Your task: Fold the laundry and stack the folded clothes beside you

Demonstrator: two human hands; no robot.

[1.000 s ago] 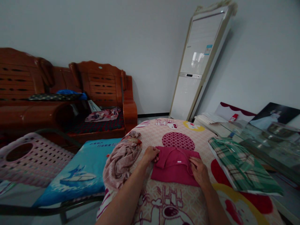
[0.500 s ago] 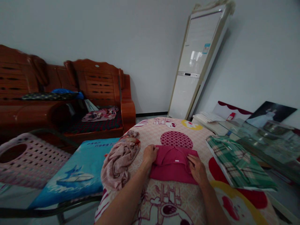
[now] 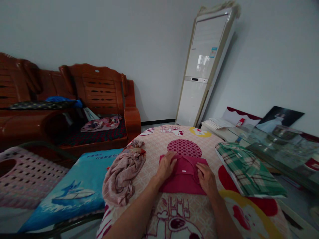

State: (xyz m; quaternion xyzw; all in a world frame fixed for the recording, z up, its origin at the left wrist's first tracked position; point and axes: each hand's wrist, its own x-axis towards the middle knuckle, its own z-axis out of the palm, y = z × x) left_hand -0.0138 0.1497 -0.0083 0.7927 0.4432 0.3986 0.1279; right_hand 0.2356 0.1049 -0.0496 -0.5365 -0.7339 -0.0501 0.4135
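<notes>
A folded magenta garment [image 3: 183, 182] lies flat on the round table's patterned cloth [image 3: 159, 137], its neckline and small white label facing up. My left hand [image 3: 166, 166] rests on the garment's upper left part, fingers slightly bent and apart. On its right side lies my right hand [image 3: 205, 176], the fingertips touching the fabric near the collar. A crumpled pinkish-brown cloth [image 3: 123, 176] sits left of my left hand. To the right is a folded green plaid garment [image 3: 249, 169].
A chair with a blue cushion [image 3: 74, 186] stands at the left, a wooden sofa [image 3: 97, 89] behind it. A tall white air conditioner [image 3: 196, 73] stands at the back. A glass shelf [image 3: 271, 146] with bowls is at the right.
My left hand has moved from the garment's upper left corner inward onto its top. My right hand stays at the right side. The view has shifted slightly.
</notes>
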